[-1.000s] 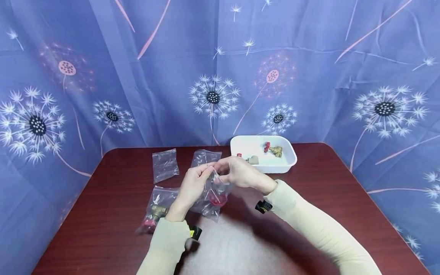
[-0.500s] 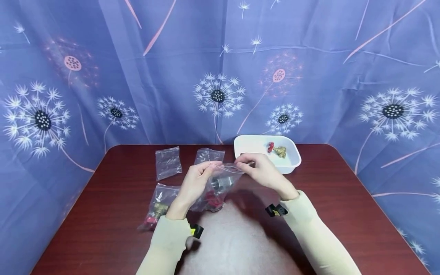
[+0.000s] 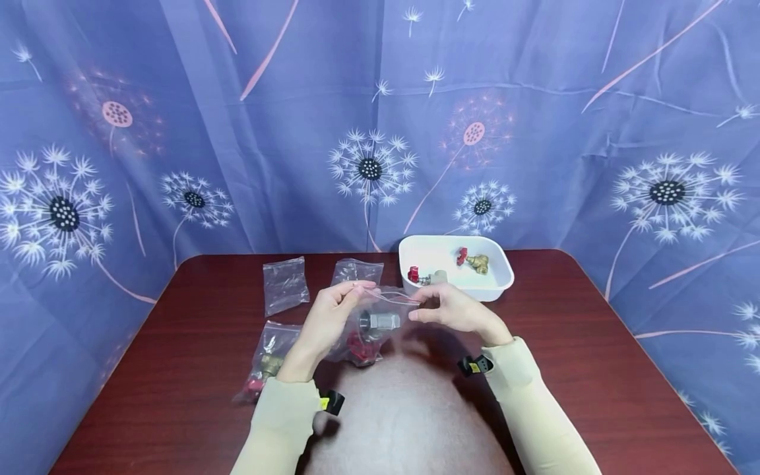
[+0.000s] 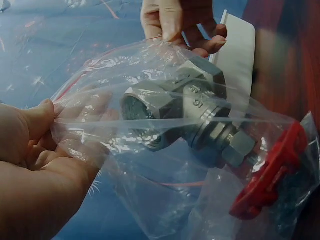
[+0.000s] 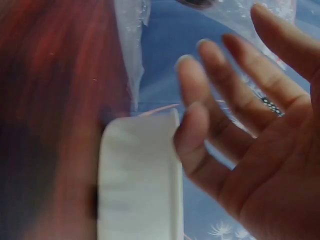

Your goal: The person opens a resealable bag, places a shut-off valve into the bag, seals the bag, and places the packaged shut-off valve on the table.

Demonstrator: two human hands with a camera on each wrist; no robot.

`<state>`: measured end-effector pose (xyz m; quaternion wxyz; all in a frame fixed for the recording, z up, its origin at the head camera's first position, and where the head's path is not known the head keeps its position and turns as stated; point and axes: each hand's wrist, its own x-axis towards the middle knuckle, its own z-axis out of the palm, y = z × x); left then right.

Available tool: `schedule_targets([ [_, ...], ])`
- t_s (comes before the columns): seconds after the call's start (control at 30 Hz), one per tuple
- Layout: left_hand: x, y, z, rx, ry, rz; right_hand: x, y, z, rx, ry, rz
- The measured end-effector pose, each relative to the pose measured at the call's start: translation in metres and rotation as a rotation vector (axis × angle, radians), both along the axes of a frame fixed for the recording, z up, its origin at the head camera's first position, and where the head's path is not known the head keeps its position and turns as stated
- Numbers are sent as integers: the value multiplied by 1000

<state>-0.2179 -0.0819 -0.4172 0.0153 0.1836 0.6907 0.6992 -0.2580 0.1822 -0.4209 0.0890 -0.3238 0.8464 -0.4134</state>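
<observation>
My left hand (image 3: 326, 320) pinches one top corner of a clear zip bag (image 4: 85, 135), thumb against fingers. Inside the bag is a grey metal valve (image 4: 200, 107) with a red handwheel (image 4: 272, 172), which hangs lowest in the head view. Near the bag's other top corner is my right hand (image 3: 454, 309). Its thumb and fingers are spread apart in the right wrist view, with the bag's film (image 5: 245, 12) just beyond them. The zip strip (image 3: 386, 298) bows between the two hands.
A white tub (image 3: 505, 280) at the back holds a brass valve (image 3: 477, 264) and another red-handled valve (image 3: 413, 274). Left lies a bagged brass valve (image 3: 270, 366). Two flat plastic bags, one left (image 3: 285, 287) and one middle (image 3: 356, 270), lie near the table's back edge.
The right hand has moved right from beside the left hand, and the bag's mouth now stretches sideways. The right thumb and fingers have parted at its corner. The left hand keeps its pinch.
</observation>
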Motion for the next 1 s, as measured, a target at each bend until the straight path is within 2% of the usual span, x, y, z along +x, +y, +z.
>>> schedule_targets([
  [0.1,0,-2,-1,12,-4,-2,0,-2,-3,-19,-41,-21],
  [0.23,-1,-5,-2,42,1,-26,1,-5,-4,-57,-41,-61],
  [0.47,-2,-17,-3,64,19,-69,8,-4,7,-151,102,-61],
  [0.57,-3,-18,-4,79,2,-84,13,-4,13,-213,91,-52],
  [0.8,-6,-17,-4,188,-116,-129,21,-3,24,-416,-235,59],
  [1.0,-10,-21,-10,190,-171,-201,18,-3,19,-388,-307,91],
])
